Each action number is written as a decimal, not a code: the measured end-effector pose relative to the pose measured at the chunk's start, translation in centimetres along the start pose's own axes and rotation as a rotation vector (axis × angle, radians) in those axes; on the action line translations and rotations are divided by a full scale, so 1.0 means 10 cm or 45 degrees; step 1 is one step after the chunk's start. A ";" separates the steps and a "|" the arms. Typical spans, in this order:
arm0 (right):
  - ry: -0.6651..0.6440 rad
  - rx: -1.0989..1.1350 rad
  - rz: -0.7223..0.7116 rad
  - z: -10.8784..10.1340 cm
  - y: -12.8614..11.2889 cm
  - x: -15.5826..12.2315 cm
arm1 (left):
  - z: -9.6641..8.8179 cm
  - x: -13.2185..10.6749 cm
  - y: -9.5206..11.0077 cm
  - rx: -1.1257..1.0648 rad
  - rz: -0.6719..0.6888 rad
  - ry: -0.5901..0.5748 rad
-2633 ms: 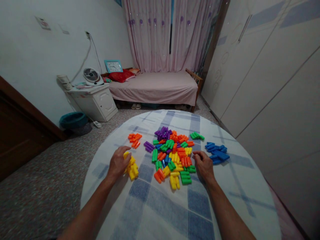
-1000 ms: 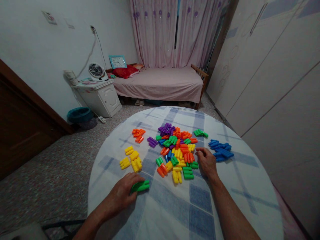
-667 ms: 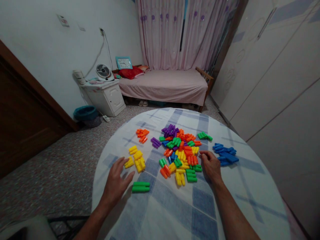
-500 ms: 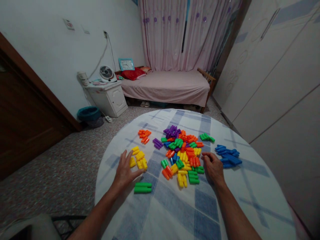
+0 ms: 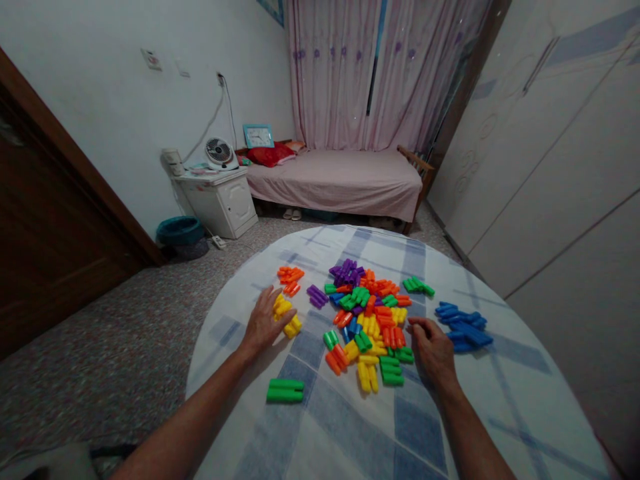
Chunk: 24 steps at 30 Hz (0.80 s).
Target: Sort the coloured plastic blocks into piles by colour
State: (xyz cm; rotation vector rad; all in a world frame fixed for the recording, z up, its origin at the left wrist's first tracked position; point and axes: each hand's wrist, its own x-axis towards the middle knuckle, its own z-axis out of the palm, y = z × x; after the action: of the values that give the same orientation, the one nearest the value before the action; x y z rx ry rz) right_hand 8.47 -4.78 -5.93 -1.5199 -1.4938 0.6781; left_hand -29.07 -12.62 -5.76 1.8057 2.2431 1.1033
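Note:
Over a small group of yellow plastic blocks (image 5: 293, 327) at the left lies my left hand (image 5: 263, 323), its fingers spread and its thumb along their near side. Part of that group is hidden beneath the fingers. My right hand (image 5: 434, 350) rests on the table at the right edge of a mixed pile, fingers loosely bent and apart, with nothing visible in them. Closest to it are orange blocks (image 5: 394, 337) and green blocks (image 5: 391, 370). Yellow blocks (image 5: 367, 377) lie at the pile's near side. The blocks look like short tubes joined side by side.
On the round table (image 5: 345, 440) are separate groups: orange blocks (image 5: 290, 275), purple blocks (image 5: 346, 272), green blocks (image 5: 419, 287) and blue blocks (image 5: 465, 327). A lone green block (image 5: 285, 391) lies near the front left. Beyond stand a bed (image 5: 340, 177) and a cabinet (image 5: 225, 200).
My left hand has moved right and slightly away from me, covering more of the yellow blocks, which are now closer together. My right hand stays beside the pile. The view has tilted slightly.

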 end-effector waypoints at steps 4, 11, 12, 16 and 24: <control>0.009 -0.021 0.004 0.00 -0.04 -0.01 | -0.05 0.46 -0.06 0.120 -0.142 -0.148; -0.002 -0.007 0.024 -0.01 -0.07 -0.02 | 0.07 1.04 -0.08 0.261 -0.221 -0.493; -0.002 -0.011 0.020 -0.01 -0.06 -0.02 | 0.10 1.08 -0.08 0.255 -0.207 -0.499; -0.002 0.003 0.036 0.00 -0.04 -0.01 | 0.21 1.23 -0.08 0.250 -0.172 -0.516; 0.005 -0.040 0.036 -0.01 -0.08 -0.01 | 0.50 1.46 0.08 0.214 -0.155 -0.457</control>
State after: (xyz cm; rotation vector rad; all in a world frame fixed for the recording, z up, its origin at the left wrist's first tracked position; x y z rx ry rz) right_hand 8.20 -4.97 -5.24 -1.5680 -1.4886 0.6710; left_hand -30.69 2.58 -3.51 1.7280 2.2409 0.5319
